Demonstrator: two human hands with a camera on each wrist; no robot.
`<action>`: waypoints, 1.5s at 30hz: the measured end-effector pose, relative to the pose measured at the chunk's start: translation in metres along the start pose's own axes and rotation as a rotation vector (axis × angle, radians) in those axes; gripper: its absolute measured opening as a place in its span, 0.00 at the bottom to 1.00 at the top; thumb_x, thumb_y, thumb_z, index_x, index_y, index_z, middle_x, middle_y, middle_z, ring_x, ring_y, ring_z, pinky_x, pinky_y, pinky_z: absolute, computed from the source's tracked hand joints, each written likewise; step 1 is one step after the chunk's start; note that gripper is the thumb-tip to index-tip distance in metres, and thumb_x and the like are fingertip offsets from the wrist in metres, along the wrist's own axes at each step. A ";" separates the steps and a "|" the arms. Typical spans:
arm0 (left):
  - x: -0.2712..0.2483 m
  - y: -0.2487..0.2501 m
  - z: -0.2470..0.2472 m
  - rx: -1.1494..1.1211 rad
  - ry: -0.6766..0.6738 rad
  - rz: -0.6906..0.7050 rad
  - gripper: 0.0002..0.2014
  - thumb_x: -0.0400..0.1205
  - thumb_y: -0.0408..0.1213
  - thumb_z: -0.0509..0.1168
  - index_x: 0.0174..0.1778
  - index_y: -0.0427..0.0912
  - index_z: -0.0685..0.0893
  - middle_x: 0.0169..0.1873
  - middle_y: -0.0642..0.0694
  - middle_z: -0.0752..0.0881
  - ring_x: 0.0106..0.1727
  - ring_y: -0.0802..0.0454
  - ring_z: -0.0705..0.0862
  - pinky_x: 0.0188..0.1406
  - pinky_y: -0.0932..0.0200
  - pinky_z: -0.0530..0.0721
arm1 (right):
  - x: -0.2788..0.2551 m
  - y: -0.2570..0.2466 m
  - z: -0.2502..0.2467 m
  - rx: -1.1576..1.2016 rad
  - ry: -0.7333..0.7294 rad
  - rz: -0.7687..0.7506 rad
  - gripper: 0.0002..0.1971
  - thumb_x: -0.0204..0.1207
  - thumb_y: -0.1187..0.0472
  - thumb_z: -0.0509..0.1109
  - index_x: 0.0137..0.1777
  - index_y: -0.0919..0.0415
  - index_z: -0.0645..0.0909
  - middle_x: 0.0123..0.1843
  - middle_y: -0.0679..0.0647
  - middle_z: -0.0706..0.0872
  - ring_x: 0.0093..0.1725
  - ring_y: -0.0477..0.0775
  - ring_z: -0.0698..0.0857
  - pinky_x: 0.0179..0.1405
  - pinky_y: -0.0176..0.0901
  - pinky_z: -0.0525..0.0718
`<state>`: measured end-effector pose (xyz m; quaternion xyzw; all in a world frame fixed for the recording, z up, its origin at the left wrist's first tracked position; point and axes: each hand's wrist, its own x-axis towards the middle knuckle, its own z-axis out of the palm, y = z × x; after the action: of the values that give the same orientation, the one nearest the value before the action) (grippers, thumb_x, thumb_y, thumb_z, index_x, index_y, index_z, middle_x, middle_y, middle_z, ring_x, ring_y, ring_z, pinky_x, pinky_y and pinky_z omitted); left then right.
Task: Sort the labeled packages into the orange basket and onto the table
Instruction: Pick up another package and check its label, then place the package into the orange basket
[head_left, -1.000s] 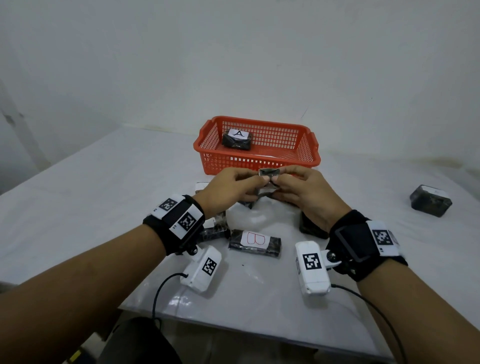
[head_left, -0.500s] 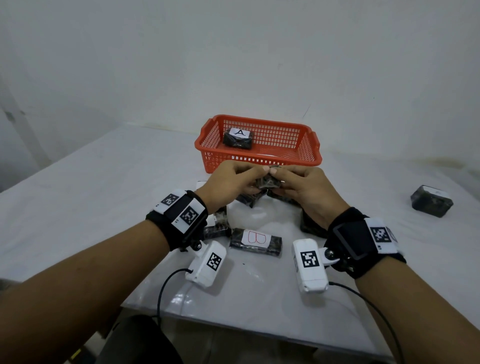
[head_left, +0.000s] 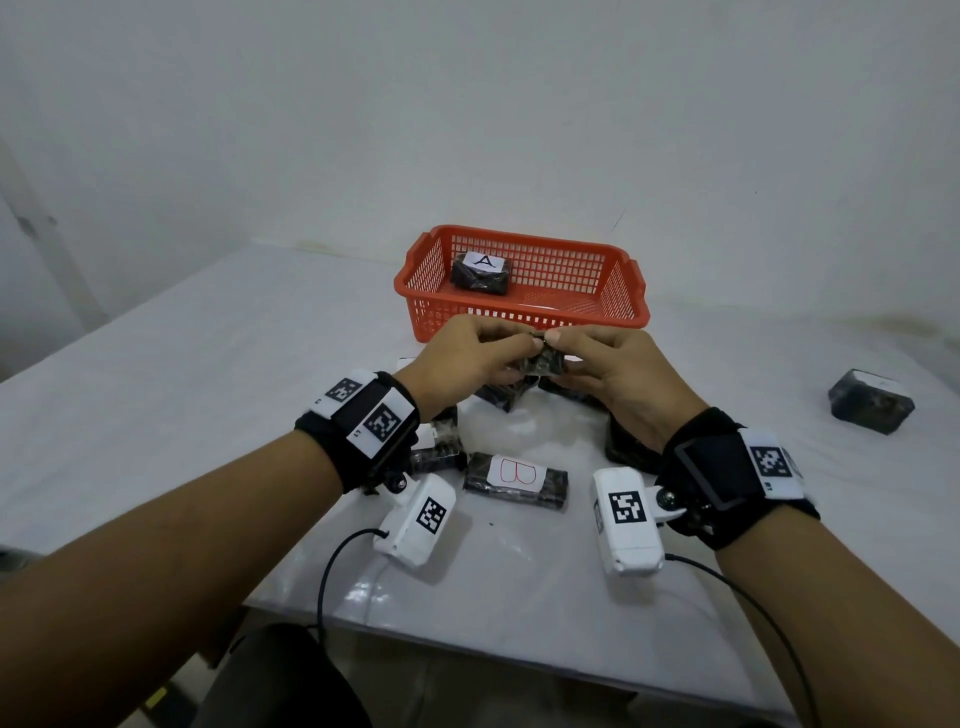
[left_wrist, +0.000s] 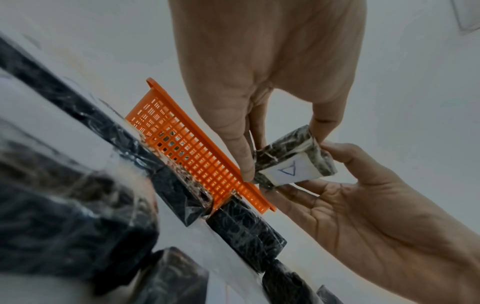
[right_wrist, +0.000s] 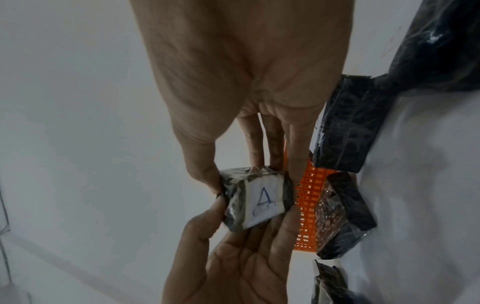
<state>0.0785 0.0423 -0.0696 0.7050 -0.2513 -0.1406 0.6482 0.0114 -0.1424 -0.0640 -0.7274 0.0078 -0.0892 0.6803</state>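
Observation:
Both hands hold one small dark wrapped package (head_left: 546, 359) above the table, just in front of the orange basket (head_left: 519, 314). Its white label, seen in the wrist views, reads A in blue ink (right_wrist: 262, 202). My left hand (head_left: 524, 345) pinches its left end between thumb and fingers (left_wrist: 284, 152). My right hand (head_left: 563, 345) pinches the other end (right_wrist: 250, 174). Another package labelled A (head_left: 480, 273) lies inside the basket at its left. A package labelled B in red (head_left: 514, 480) lies flat on the table (head_left: 208, 389) near me.
Several more dark packages lie under and around my hands (head_left: 506, 395), (head_left: 628, 449), (head_left: 436, 457). One dark package (head_left: 870, 408) sits alone at the far right of the table. The table's front edge is close, just behind my wrists.
The hands have closed in around the package and turned it, so it now hangs slightly lower between the fingers. Nothing on the table or in the basket has moved.

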 end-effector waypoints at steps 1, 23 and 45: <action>-0.001 0.000 0.000 -0.018 -0.021 -0.011 0.15 0.86 0.37 0.71 0.66 0.33 0.88 0.61 0.37 0.91 0.63 0.44 0.91 0.63 0.49 0.91 | 0.000 0.000 0.000 -0.011 0.013 -0.013 0.12 0.82 0.59 0.77 0.59 0.67 0.92 0.56 0.60 0.96 0.57 0.60 0.95 0.62 0.49 0.92; 0.010 0.018 -0.005 -0.209 -0.037 -0.226 0.26 0.92 0.52 0.56 0.69 0.34 0.86 0.58 0.32 0.92 0.58 0.35 0.93 0.58 0.45 0.92 | 0.017 -0.003 -0.004 -0.033 -0.008 -0.042 0.13 0.84 0.66 0.74 0.67 0.63 0.89 0.60 0.60 0.94 0.60 0.58 0.94 0.62 0.51 0.93; 0.246 0.065 -0.038 0.103 0.185 -0.276 0.10 0.87 0.36 0.68 0.56 0.31 0.84 0.52 0.34 0.88 0.46 0.39 0.90 0.36 0.52 0.92 | 0.242 -0.052 -0.058 -0.074 0.214 0.275 0.11 0.80 0.65 0.79 0.55 0.72 0.86 0.49 0.67 0.90 0.37 0.60 0.89 0.27 0.44 0.88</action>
<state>0.2926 -0.0604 0.0303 0.7748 -0.0983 -0.1499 0.6062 0.2354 -0.2280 0.0193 -0.7305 0.1830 -0.0720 0.6540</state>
